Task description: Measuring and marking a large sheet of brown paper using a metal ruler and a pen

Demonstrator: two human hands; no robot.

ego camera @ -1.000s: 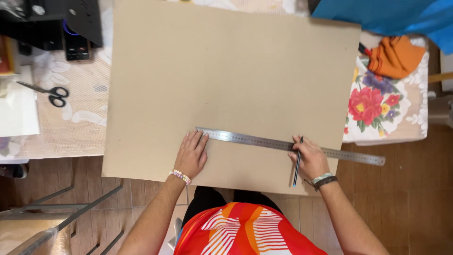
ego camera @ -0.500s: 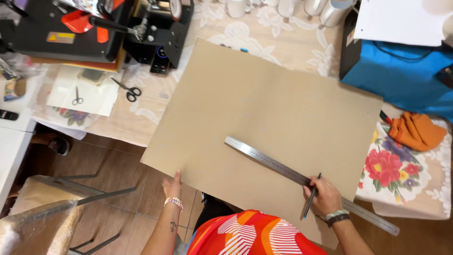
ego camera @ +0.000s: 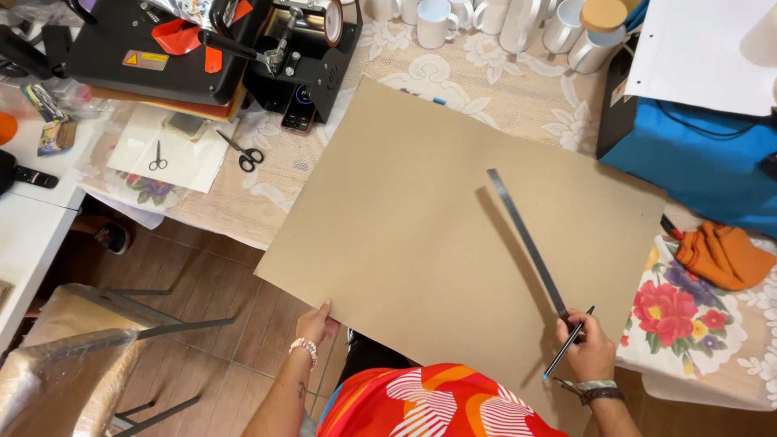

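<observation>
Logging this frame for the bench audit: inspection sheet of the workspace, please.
Surface: table under a lace cloth; a floral cloth at the right end.
Job's things: big brown cardboard sheet lying askew, near corner overhanging the table edge; metal ruler raised at an angle, casting a shadow on the sheet; pen.
Clutter: black scissors, small scissors on white paper, row of white mugs, orange cloth, blue bag.
Hands: left hand grips the sheet's near edge; right hand holds ruler end and pen.
Cables: nothing seen.
Surroundings: black press machine top left, wood floor, wrapped chair lower left.
</observation>
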